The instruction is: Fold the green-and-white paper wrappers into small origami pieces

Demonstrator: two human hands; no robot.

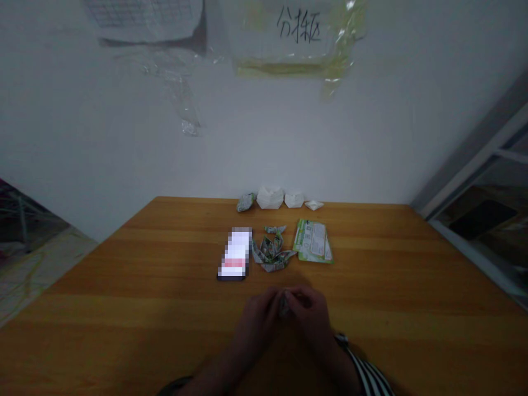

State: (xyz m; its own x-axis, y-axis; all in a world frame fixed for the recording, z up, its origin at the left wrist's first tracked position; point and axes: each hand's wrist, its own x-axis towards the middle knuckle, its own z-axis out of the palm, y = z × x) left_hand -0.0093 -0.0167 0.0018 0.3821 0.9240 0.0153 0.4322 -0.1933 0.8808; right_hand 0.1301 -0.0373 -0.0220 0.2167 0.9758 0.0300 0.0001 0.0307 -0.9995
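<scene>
Near the front of the table, my left hand (pixel 259 314) and my right hand (pixel 308 311) meet, fingers closed on a small piece of folded printed paper (pixel 284 306). Most of the paper is hidden by the fingers, so its shape cannot be made out. Just beyond the hands lie several folded strips of printed paper (pixel 273 259) in a loose heap, with one small folded piece (pixel 275 229) behind them. Flat sheets of green and white printed paper (pixel 314 242) lie to the right of the heap.
A phone (pixel 235 254) with a lit, blurred screen lies left of the heap. Along the wall stand a printed folded paper piece (pixel 246 202) and white folded paper shapes (pixel 270 198). The wooden table (pixel 124 264) meets a white wall with a taped sign (pixel 299 27).
</scene>
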